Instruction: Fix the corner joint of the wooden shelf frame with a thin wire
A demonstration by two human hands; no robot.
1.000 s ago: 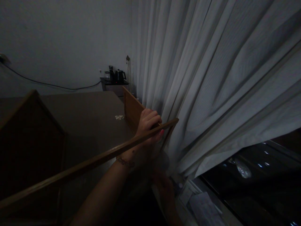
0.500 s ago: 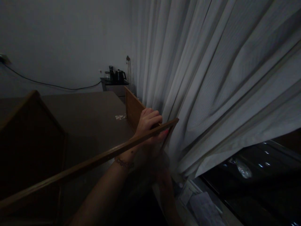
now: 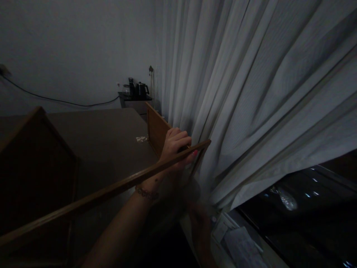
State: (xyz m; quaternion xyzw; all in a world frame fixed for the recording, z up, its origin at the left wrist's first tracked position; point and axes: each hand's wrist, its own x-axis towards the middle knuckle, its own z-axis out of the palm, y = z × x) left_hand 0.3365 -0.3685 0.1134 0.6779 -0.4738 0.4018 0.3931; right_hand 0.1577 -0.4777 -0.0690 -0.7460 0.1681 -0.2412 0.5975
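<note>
My left hand (image 3: 177,143), with a beaded bracelet (image 3: 146,192) at the wrist, curls its fingers over the top edge of a brown wooden panel (image 3: 157,124). A red-nailed digit shows on the panel's near side. In front of that forearm, a long wooden bar (image 3: 111,190) slants up to a corner near the curtain. My right hand (image 3: 199,219) is lower, below the bar's corner. It is dark and smeared by motion, so its fingers do not read clearly. A pale blur lies just above it; I cannot make out what it is.
A white curtain (image 3: 228,93) hangs close on the right. Another dark wooden panel (image 3: 36,167) rises at left from a brown flat surface (image 3: 106,137). Papers (image 3: 241,242) lie at lower right beside dark glass. A black kettle (image 3: 141,89) stands on a far cabinet.
My left hand keeps its place on the panel. My right hand has shifted slightly down and right, still blurred. The view has moved very little.
</note>
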